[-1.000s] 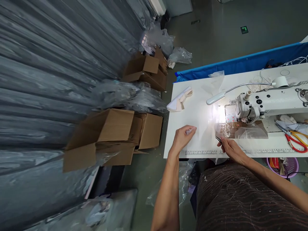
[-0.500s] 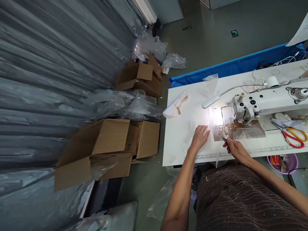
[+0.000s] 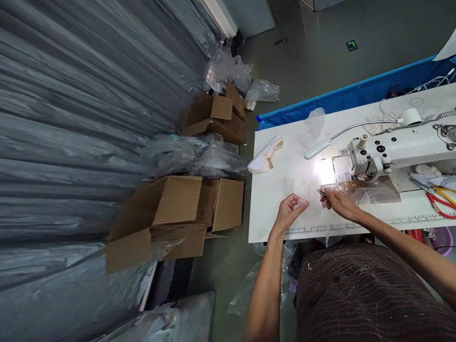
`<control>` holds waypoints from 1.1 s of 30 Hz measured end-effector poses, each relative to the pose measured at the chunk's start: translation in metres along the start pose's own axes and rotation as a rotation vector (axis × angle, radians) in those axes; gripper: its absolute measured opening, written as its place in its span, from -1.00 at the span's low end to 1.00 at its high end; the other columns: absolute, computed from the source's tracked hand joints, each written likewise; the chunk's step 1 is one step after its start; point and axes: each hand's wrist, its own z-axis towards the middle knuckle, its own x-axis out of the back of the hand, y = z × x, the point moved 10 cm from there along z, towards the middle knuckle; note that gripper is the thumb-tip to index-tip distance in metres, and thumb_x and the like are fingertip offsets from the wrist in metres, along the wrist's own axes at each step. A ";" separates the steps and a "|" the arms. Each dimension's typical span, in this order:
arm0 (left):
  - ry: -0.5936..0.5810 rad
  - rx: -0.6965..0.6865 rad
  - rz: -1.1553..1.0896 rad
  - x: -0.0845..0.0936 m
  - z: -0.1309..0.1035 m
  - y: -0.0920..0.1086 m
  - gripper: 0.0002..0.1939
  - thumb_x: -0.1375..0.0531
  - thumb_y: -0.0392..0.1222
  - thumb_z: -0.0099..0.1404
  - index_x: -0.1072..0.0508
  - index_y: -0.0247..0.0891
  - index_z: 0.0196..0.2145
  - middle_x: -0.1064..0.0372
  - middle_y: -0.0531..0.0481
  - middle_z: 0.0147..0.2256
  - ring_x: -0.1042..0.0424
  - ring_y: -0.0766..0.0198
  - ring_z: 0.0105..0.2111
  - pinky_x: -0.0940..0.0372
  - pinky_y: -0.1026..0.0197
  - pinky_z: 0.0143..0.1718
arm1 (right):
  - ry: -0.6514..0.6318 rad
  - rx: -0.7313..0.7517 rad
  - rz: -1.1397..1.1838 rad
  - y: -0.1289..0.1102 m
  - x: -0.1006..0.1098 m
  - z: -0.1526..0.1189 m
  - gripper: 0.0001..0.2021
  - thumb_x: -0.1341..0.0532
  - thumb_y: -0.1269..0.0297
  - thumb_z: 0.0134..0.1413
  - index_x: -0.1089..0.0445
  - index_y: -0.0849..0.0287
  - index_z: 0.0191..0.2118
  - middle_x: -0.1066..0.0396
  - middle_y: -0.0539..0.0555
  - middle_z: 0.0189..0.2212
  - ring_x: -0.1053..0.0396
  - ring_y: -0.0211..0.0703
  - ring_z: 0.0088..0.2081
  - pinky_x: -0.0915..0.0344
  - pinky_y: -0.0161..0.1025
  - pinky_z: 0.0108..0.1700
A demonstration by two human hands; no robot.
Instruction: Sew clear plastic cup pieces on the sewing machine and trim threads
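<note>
Now pinching a sheer white piece of fabric (image 3: 299,204) between thumb and fingertips of the left hand (image 3: 286,213), with the other fingers curled in close. Just left of the tips of a pair of dark, slender metal tweezers (image 3: 321,193), and apart from them, as far as visible. Gripping the tweezers between pressed-together thumb and fingers of the right hand (image 3: 337,201), beside the left end of a flat brown sheet (image 3: 391,189). Both above the front part of the white table (image 3: 265,194), between its near edge and the white sewing machine (image 3: 399,148) on the right.

Compared with half a second ago, gathered into a pinch on the left, instead of loosely spread low over the tabletop. Also shifted on the right: tweezers carried leftward and farther from the near edge, toward the left hand.

Pointing the tweezers left and slightly toward the far edge, with their long axis slanting gently to the printed black ruler strip (image 3: 409,220) along the near edge. Too transparent against the white surface to tell the full outline or long axis of the fabric; only to be seen clearly at the pinched part.
</note>
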 end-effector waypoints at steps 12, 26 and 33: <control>-0.002 0.253 -0.289 -0.002 0.000 -0.029 -0.47 -0.44 0.09 -0.16 -0.54 -0.31 -0.28 -0.47 0.01 -0.47 -0.40 0.28 -0.46 -0.28 0.25 -0.37 | -0.154 -0.024 -0.179 -0.004 -0.039 0.033 -0.47 0.14 0.13 0.37 -0.43 0.23 -0.46 -0.34 0.01 -0.65 -0.35 -0.19 -0.52 -0.20 -0.29 -0.33; 0.044 0.250 -0.335 -0.004 0.010 -0.030 -0.62 -0.43 0.02 -0.12 -0.57 -0.30 -0.40 -0.48 0.03 -0.47 -0.37 0.32 -0.49 -0.26 0.28 -0.41 | -0.098 -0.006 -0.280 0.010 -0.037 0.042 -0.42 0.13 -0.02 0.35 -0.45 0.18 -0.47 -0.39 0.06 -0.61 -0.38 -0.12 -0.47 -0.18 -0.26 -0.36; 0.036 0.250 -0.377 -0.010 0.010 -0.032 -0.64 -0.42 0.00 -0.10 -0.56 -0.29 -0.39 -0.49 0.04 -0.45 -0.38 0.34 -0.47 -0.27 0.29 -0.38 | -0.068 -0.008 -0.299 0.008 -0.036 0.044 -0.42 0.08 -0.18 0.28 -0.44 0.16 -0.43 -0.43 0.10 -0.51 -0.39 -0.07 -0.40 -0.14 -0.25 -0.34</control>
